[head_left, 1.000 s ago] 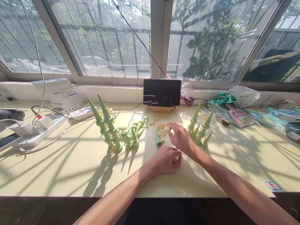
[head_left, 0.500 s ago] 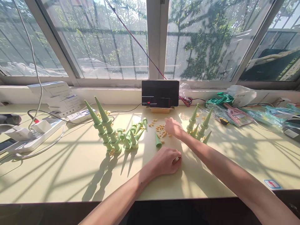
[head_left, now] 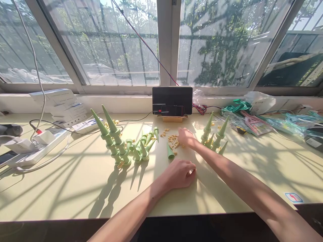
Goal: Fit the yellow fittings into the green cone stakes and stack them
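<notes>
My left hand (head_left: 180, 173) rests on the table with its fingers curled in toward the thumb; anything inside them is hidden. Beyond it, my right hand (head_left: 186, 137) reaches to the right edge of a scatter of small yellow pieces (head_left: 172, 137), fingers bent down, their tips out of sight. One green cone (head_left: 170, 152) lies on its side between the two hands, touching neither. On the left stand tall green spiked towers (head_left: 117, 143), with more green cones and rings (head_left: 142, 144) beside them. Further green spiked towers (head_left: 216, 136) are to the right of my right hand.
At the back a dark tablet (head_left: 172, 95) stands behind a phone (head_left: 172, 111) on a small cardboard stand. White boxes (head_left: 59, 106) and a power strip (head_left: 37, 146) with cables occupy the left. Plastic bags (head_left: 259, 102) and a yellow-black tape measure (head_left: 241, 130) lie at right.
My right hand has shifted very slightly, staying by the yellow pieces. My left hand and the green parts have hardly moved.
</notes>
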`<state>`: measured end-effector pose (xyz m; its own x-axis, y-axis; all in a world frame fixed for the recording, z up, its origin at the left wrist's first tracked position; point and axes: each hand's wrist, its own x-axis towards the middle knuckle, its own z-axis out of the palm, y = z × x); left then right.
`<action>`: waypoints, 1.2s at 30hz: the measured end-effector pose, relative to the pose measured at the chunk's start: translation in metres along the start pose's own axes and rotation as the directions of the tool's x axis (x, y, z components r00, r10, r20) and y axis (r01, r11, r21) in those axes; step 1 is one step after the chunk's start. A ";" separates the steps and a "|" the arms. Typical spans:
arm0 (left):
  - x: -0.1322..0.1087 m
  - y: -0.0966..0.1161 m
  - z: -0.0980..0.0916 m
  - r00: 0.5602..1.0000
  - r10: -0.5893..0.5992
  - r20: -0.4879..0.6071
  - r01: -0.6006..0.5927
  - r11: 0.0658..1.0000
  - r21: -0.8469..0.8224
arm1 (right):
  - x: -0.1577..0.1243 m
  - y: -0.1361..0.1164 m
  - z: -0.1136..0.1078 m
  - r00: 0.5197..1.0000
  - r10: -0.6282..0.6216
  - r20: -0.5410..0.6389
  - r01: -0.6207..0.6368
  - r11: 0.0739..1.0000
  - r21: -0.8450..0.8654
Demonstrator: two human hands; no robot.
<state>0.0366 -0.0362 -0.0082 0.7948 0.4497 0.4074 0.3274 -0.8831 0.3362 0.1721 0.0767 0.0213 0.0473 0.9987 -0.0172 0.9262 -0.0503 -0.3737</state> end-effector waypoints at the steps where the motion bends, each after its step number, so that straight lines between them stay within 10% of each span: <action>1: 0.000 0.000 0.000 1.000 -0.003 -0.001 0.003 1.000 0.002 | -0.001 0.001 0.000 1.000 -0.013 -0.013 0.013 1.000 -0.007; 16: 0.001 0.001 -0.001 0.993 -0.073 -0.089 0.081 0.993 0.088 | -0.059 0.019 0.010 0.800 -0.304 -0.517 0.479 0.843 0.245; 36: 0.007 -0.010 -0.009 0.827 -0.382 -0.413 0.366 0.923 -0.120 | -0.088 0.016 0.020 0.947 -0.052 -0.318 0.306 0.458 0.835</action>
<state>0.0344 -0.0228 -0.0007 0.3214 0.7642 0.5592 0.5318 -0.6342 0.5612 0.1755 -0.0117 -0.0019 0.1161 0.9474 0.2982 0.1263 0.2837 -0.9506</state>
